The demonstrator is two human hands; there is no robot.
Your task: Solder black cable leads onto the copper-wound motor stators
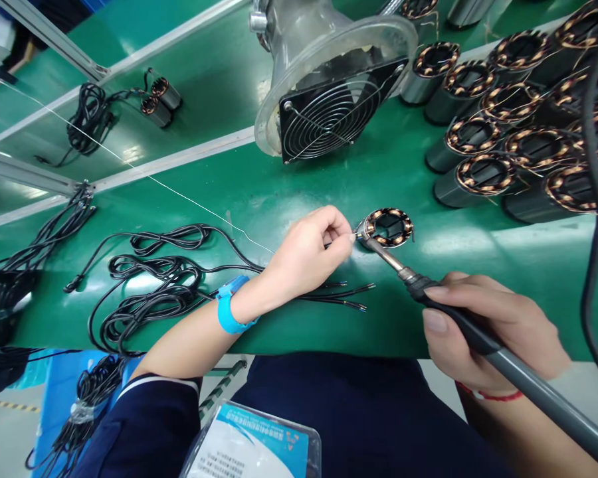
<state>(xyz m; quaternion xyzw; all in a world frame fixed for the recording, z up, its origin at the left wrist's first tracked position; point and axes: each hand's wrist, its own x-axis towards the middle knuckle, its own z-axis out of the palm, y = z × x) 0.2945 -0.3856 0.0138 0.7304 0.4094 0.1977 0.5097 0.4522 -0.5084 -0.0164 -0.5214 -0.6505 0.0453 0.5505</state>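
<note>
A soldering iron (458, 312) is gripped in my right hand (498, 325), its metal tip slanting up-left to the near-left rim of a motor stator (389, 227) with copper windings. My left hand (313, 249) is pinched closed on a thin wire at that same rim, close to the tip. The fingers hide most of what they hold, so whether the wire is solder or a cable lead is unclear. A thin pale strand (194, 200) comes from the upper left and disappears behind this hand. Black cables (154, 292) lie coiled to the left, with stripped ends (361, 307) below my wrist.
A fume extractor hood (274, 113) with a fan grille (329, 126) hangs behind the stator. Several stators (483, 176) stand at the right, beside a hanging black cord (595, 199). More cables (10, 279) lie far left. Two small stators (159, 103) sit beyond the rail.
</note>
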